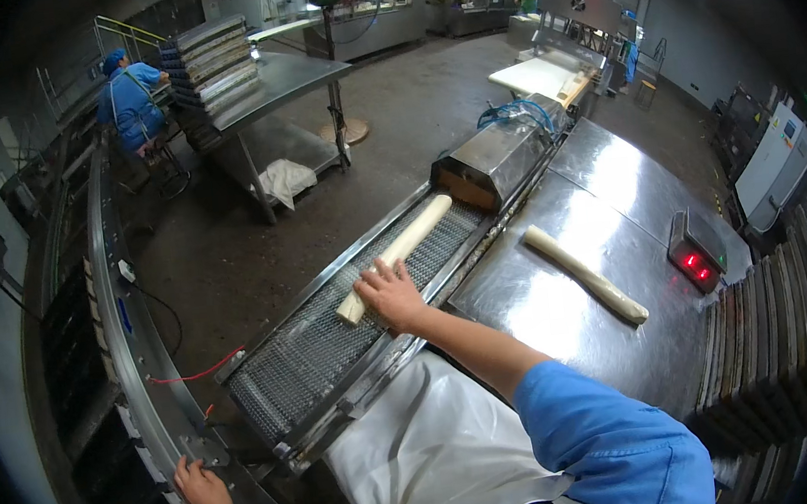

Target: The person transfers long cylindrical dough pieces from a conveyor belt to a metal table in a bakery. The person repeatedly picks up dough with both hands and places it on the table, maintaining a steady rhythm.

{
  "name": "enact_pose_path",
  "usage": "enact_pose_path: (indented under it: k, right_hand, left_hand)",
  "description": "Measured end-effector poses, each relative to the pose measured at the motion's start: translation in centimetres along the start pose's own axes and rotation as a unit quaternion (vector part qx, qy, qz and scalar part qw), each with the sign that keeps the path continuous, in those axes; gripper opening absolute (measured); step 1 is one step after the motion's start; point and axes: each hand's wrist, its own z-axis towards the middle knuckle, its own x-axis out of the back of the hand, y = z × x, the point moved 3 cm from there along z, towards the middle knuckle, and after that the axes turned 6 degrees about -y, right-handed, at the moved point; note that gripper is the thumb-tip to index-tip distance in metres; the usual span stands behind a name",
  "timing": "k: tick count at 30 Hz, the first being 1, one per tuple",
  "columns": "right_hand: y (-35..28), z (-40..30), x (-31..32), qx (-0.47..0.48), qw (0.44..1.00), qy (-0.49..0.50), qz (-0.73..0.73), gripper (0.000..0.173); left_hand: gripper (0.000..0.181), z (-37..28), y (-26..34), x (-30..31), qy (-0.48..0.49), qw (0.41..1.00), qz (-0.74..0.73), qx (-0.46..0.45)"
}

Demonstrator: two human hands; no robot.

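Note:
A long pale dough log [416, 232] lies lengthwise on a metal mesh conveyor belt [299, 379]. My right hand [389, 295] rests on the log's near half, palm down, with its fingers spread over it. Far down on the left, my left hand [204, 490] touches the metal side rail [159, 399] of a long curved conveyor and holds no loose object. A second dough log [584, 275] lies slantwise on the stainless steel table [519, 314] right of the belt. The first log's far end is close to the opening of a metal hood [500, 162] over the belt.
A scale [696, 253] with a lit red display sits on the table's right side. Stacked trays [768, 326] stand beside it. At the back left, a seated person [130, 103] is near another tray stack [210, 63]. A red cord [197, 376] spans between the two conveyors.

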Motion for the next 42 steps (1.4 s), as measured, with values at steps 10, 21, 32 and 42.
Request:
enact_pose_path:
  k: [10,21,32,42]
  right_hand:
    - [-7.1,0.6,-0.6,0.099,0.993,0.063,0.012,0.039]
    - [-0.4,-4.1,1.6,-0.124,0.721,0.054,0.68,0.044]
    - [19.6,-36.5,-1.1,-0.555,0.672,0.371,0.32,0.04]
    - [27.5,-34.3,2.5,-0.494,0.867,0.004,0.066,0.091]
  left_hand:
    - [0.017,-0.1,-0.1,0.1,0.016,0.999,-0.013,-0.044]
    - [0.017,0.3,-0.6,-0.3,0.023,0.999,-0.018,-0.037]
    - [0.017,-0.3,0.1,0.5,0.022,1.0,-0.017,-0.004]
    - [0.016,-0.2,0.3,0.3,0.026,0.999,0.021,-0.004]
